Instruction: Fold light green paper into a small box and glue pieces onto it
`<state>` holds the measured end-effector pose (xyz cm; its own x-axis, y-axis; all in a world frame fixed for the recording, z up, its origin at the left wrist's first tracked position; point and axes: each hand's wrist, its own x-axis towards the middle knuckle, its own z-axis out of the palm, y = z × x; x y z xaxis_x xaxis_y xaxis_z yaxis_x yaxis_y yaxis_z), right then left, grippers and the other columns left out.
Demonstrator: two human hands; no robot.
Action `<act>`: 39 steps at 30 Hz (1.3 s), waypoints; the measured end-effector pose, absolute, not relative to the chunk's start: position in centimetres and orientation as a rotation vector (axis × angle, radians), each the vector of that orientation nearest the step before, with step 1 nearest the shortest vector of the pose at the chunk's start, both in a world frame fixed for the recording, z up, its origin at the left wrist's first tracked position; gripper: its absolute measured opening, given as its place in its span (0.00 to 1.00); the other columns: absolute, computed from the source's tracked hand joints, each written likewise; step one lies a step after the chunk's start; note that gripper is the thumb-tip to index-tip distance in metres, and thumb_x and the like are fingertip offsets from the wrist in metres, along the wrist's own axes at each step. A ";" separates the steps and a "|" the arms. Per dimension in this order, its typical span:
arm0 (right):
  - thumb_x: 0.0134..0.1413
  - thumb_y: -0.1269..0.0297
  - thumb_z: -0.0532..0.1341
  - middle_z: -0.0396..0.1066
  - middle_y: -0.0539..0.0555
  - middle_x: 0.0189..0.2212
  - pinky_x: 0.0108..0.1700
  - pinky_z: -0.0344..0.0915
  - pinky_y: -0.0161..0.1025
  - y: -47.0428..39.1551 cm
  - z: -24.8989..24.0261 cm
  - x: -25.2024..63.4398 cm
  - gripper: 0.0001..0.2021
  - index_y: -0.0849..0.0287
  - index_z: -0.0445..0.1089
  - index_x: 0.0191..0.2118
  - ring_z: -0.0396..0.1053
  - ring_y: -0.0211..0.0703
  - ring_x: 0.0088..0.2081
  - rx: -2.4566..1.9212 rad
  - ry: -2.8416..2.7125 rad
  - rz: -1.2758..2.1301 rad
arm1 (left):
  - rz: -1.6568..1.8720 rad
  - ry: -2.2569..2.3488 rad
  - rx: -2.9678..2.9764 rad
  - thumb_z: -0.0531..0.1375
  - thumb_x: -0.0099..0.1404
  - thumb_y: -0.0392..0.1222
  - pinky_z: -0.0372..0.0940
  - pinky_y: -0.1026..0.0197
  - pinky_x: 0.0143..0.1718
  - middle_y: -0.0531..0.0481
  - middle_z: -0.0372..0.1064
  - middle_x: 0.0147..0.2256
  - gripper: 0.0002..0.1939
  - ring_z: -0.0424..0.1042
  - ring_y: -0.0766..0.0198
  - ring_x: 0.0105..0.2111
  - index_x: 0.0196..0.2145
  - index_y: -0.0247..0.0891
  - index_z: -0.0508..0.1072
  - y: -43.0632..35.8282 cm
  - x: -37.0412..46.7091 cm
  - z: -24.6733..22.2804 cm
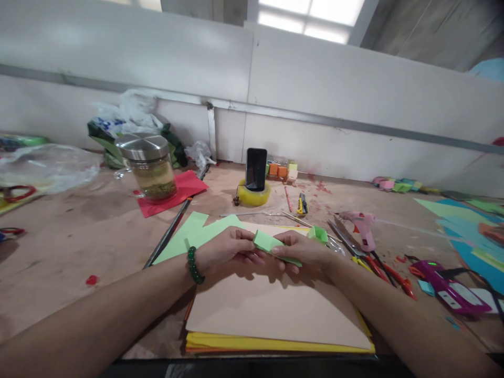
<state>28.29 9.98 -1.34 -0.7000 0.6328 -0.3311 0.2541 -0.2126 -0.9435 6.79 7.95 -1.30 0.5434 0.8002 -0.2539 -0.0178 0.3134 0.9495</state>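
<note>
Between my two hands is a folded strip of light green paper (264, 241). My left hand (235, 245), with a green bead bracelet (192, 265) at the wrist, pinches the strip's left end. The fingers of my right hand (301, 248) close on its right part, thumb on top. Both hands hover over a stack of paper (271, 310), pale peach on top and yellow below. Behind my right hand stands a small green paper box (318, 234). Green paper sheets (212, 231) lie beyond my left hand.
A glass tea mug (151, 173) stands on red paper (189, 186) at left. A phone (255, 169) leans on a yellow tape roll (255, 195). On the right are a pink glue gun (364, 228), scissors (350, 241) and a purple power strip (449, 289).
</note>
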 end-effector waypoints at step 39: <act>0.42 0.56 0.68 0.69 0.46 0.17 0.16 0.57 0.25 9.7 -1.1 27.6 0.14 0.63 0.68 0.27 0.62 0.27 0.13 -1.138 -1.903 1.988 | 0.578 1.037 1.176 0.69 0.47 0.47 0.65 0.67 0.21 0.52 0.70 0.17 0.16 0.70 0.68 0.17 0.19 0.32 0.71 6.9 8.0 -0.9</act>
